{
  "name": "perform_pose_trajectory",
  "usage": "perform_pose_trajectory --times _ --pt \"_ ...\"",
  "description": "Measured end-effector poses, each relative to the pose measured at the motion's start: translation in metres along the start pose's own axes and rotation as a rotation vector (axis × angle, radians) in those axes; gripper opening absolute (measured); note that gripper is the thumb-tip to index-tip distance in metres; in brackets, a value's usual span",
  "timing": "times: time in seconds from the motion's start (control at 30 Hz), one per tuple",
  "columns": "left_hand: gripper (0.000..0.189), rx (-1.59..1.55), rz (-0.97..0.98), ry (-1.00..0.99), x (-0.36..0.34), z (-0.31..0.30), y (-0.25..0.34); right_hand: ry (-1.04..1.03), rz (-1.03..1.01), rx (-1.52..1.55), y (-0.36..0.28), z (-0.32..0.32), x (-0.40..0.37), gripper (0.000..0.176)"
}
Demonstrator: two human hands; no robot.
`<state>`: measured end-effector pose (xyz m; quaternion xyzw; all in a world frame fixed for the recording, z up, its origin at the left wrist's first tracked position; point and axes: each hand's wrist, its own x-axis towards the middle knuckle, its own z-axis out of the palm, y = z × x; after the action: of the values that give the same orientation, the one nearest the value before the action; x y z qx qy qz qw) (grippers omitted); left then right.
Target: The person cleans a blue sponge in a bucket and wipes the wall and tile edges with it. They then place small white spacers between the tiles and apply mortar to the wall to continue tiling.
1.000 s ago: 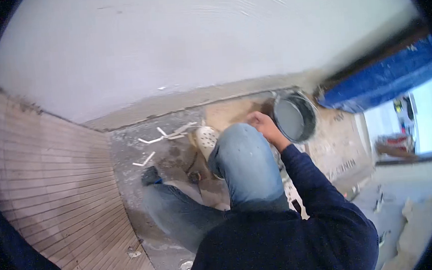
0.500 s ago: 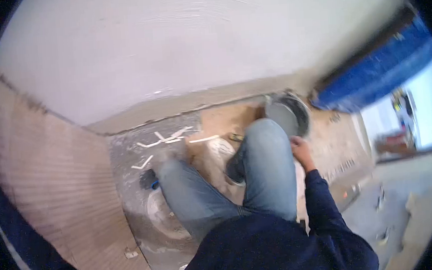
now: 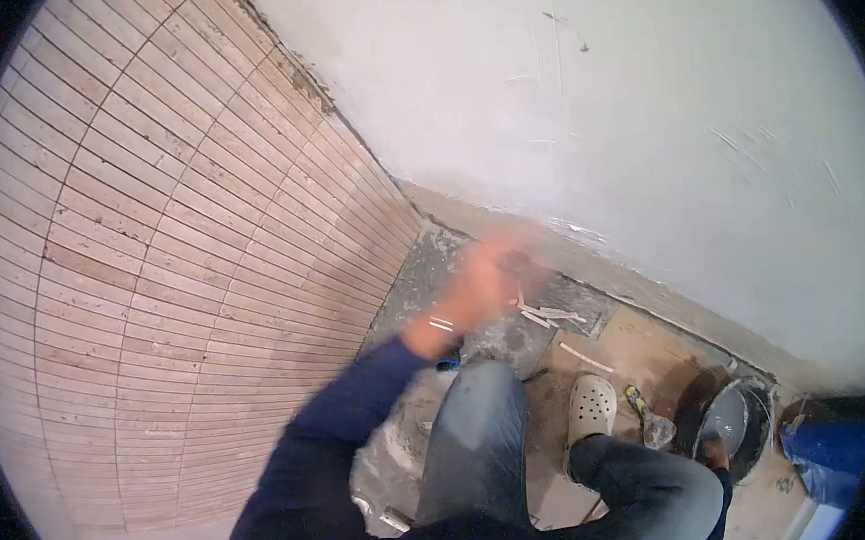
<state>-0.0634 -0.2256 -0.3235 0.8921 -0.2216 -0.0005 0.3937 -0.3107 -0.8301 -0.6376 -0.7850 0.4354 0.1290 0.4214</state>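
My left hand (image 3: 484,284), smeared by motion, hangs over the floor corner near the wall; whether it holds anything cannot be made out. A white band circles that wrist. Below and beside it, several thin white strips (image 3: 554,314) lie on the grey floor. My right hand (image 3: 711,451) reaches into the dark bucket (image 3: 767,417) at the lower right, and its fingers are mostly hidden. Greyish liquid (image 3: 729,420) shows inside the bucket. Just left of the bucket rests a putty knife (image 3: 652,423) with a yellow and dark handle.
A wall of narrow beige tiles (image 3: 180,247) rises on the left and meets a plain whitish wall (image 3: 642,105). My white perforated clog (image 3: 593,406) stands on brown board (image 3: 648,345). Blue plastic sheeting (image 3: 834,453) hangs at the far right.
The view has swung left toward the tiled wall. My left hand has come from the far left edge to over the floor corner. My right hand has gone from beside the bucket into it.
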Motion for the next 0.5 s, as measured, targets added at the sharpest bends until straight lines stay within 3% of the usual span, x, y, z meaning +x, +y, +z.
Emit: perform_pose_trajectory --times 0.03,0.07,0.1,0.13,0.2,0.27,0.37,0.4,0.43,0.5 --pt "0.036 -0.4 -0.177 -0.081 0.013 0.089 -0.007 -0.012 0.015 0.047 -0.004 0.002 0.0 0.035" --pt "0.036 -0.509 0.092 -0.145 0.015 0.132 0.019 -0.013 0.033 0.087 -0.006 0.003 0.001 0.035" --pt "0.034 -0.393 0.464 -0.178 0.021 0.206 0.023 -0.018 0.048 0.123 -0.007 0.004 0.0 0.035" --pt "0.029 -0.664 0.247 -0.304 0.02 0.249 0.056 -0.02 0.063 0.157 -0.007 0.007 0.0 0.034" --pt "0.03 -0.804 0.303 -0.366 0.019 0.319 0.104 -0.026 0.091 0.219 -0.002 0.008 -0.002 0.034" --pt "0.03 -0.814 0.327 -0.411 0.02 0.395 0.138 -0.037 0.119 0.292 0.011 0.006 -0.005 0.034" --pt "0.026 -0.8 0.135 -0.482 0.011 0.502 0.174 -0.037 0.154 0.406 0.026 -0.004 -0.014 0.034" --pt "0.028 -0.703 -0.002 -0.4 0.001 0.547 0.18 -0.034 0.158 0.453 0.03 -0.007 -0.015 0.034" --pt "0.029 -0.605 -0.137 -0.321 -0.004 0.556 0.186 -0.033 0.158 0.501 0.032 -0.011 -0.017 0.034" --pt "0.031 -0.567 -0.21 -0.329 -0.011 0.572 0.195 -0.029 0.146 0.613 0.035 -0.021 -0.02 0.034"
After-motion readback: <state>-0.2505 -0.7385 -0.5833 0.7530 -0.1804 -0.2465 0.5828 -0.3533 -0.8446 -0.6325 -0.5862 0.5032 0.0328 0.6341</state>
